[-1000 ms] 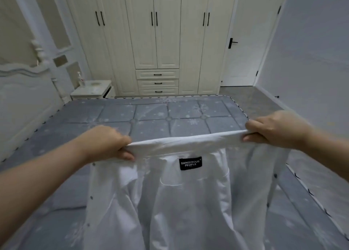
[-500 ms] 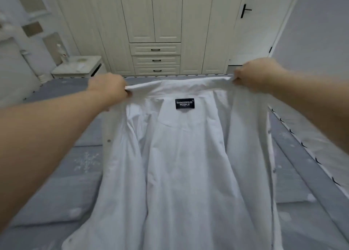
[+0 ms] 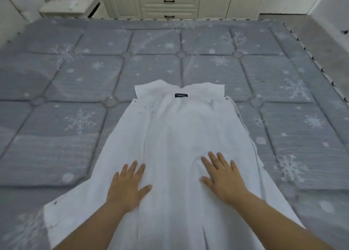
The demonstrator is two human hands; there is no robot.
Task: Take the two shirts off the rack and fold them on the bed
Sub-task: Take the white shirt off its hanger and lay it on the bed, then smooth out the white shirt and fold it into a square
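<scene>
A white shirt (image 3: 173, 128) lies spread on the grey snowflake-patterned bed (image 3: 79, 74), collar at the far end with a small dark label showing. Its front panels lie open to either side. My left hand (image 3: 128, 185) rests flat on the shirt's lower left part, fingers straight and spread. My right hand (image 3: 222, 178) lies flat on the lower right part, fingers spread too. The rack and any second shirt are out of view.
A white wardrobe with drawers (image 3: 168, 2) stands beyond the bed's far edge. A white nightstand (image 3: 69, 4) is at the far left. The bed's right edge (image 3: 311, 57) runs along a wall.
Both hands let go of the shirt's shoulders. The shirt dropped from being held up to lying flat on the bed, and my hands moved down onto its lower body.
</scene>
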